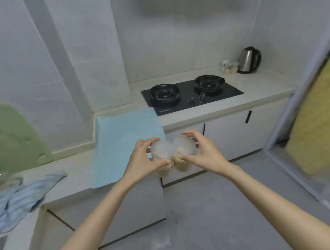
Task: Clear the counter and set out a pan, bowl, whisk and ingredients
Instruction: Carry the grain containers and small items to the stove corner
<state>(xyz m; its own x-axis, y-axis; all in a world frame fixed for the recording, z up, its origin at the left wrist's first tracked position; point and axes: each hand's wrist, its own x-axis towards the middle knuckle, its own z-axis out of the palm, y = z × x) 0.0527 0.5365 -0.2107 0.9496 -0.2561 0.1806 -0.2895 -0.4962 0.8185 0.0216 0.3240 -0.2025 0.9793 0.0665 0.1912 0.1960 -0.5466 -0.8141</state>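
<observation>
Currently hands close together, each clamped on its own tub: left hand (pixel 143 158) grips left tub (pixel 159 152), right hand (pixel 202 151) grips right tub (pixel 184 146), fingers curled round the lids. Tubs are clear, lidded, with beige contents, touching each other, held in air just off the counter (pixel 257 91) edge beside the blue mat (pixel 122 144). Tub labels can't be made out. Hob (pixel 190 100) front-edge print is too blurred to read. Kettle (pixel 249 59) in far corner.

The tubs (pixel 161 149) in my fingers (pixel 149 142) are clear smooth plastic; kettle (pixel 246 61) shiny metal, hob (pixel 192 98) glossy black, towel (pixel 17 199) soft cloth.
</observation>
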